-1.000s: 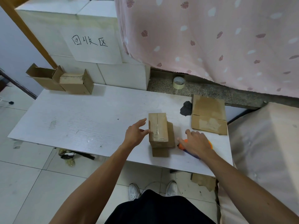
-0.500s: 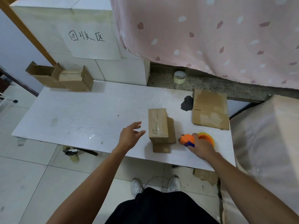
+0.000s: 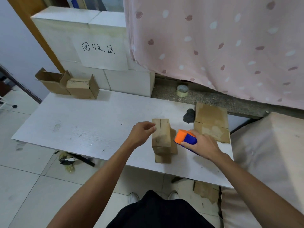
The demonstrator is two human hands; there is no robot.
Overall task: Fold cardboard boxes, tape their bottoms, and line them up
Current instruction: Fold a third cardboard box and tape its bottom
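One tall box (image 3: 161, 134), left hand (image 3: 141, 132) loose beside it, right hand (image 3: 202, 143) gripping dispenser (image 3: 184, 137); taping pressure may tip it.

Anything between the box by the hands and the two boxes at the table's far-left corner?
Nothing visible: bare table lies between the box and the two boxes. The right hand holds the tape dispenser, off that path.

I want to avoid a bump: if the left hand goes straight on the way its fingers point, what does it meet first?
The cardboard box. The left hand points right, at the near left side of the box, with nothing between them. Whether they touch is unclear from this view.
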